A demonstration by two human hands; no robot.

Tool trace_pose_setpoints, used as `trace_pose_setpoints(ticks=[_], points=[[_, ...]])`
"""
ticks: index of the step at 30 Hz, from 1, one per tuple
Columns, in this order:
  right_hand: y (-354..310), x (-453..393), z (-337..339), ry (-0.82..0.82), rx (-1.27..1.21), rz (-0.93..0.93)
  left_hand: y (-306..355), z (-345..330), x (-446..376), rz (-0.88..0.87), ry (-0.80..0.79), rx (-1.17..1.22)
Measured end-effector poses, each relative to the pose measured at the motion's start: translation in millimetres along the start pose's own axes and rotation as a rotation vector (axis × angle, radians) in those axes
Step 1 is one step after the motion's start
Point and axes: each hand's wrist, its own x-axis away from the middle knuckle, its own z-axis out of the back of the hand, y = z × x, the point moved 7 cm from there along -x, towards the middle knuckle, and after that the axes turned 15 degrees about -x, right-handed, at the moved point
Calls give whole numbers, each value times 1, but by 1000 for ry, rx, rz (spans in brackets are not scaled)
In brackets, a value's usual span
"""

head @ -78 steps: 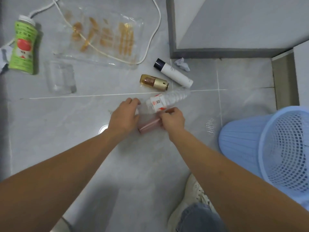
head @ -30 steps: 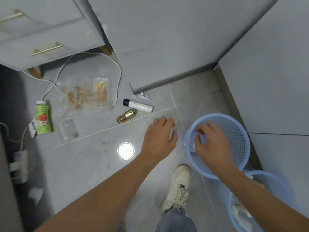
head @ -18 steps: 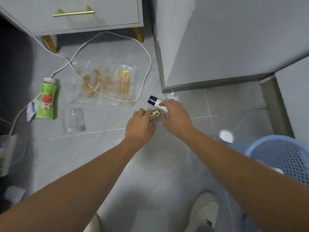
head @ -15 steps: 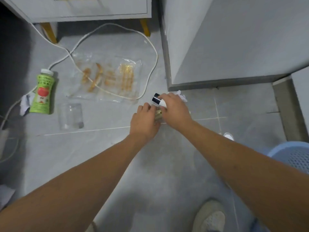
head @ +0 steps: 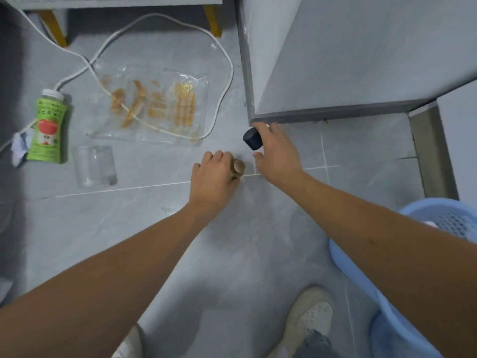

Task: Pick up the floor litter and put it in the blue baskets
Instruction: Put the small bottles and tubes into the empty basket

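My left hand (head: 213, 177) grips the small gold bottle (head: 238, 169); only its round end shows past my fingers. My right hand (head: 277, 153) holds the white tube by its dark cap (head: 252, 138); the tube's body is hidden under my palm. Both hands are low over the grey tiled floor near the corner of a grey cabinet. A blue basket (head: 366, 275) stands at the lower right, partly hidden by my right forearm. More litter lies to the left: a green drink bottle (head: 49, 127), a clear plastic cup (head: 94, 166) and a clear food wrapper (head: 154, 104).
A white cable (head: 222, 58) loops across the floor and over the wrapper. A crumpled bit of paper (head: 20, 147) lies beside the green bottle. The grey cabinet (head: 335, 55) fills the upper right. My shoes (head: 307, 319) are at the bottom. Drawer-unit legs (head: 55, 27) stand at the top left.
My hands left the basket, reached down to the floor and closed on the gold bottle and the capped tube. Both items are now in my grip, and the tube has tilted up.
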Motion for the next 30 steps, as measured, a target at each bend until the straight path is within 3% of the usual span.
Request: trace_pose_setpoints(ticks=[8,13,17,20,25,30], points=[[-33,175,171,328,-380,-171,81,155,86,-137,-17,309],[-15,279,260,469,-372,-309,182,205,128,-335,-61,414],[28,332,280,515,-318,-398,253,191,143,-426,-121,389],[69,351,262,463,-277,-465,294,162,146,-470,-173,321],[137,350,206,302,-200,-499,346,94,136,-630,-218,39],[176,338,164,147,-128,-507,367,19,129,-685,-325,-327]])
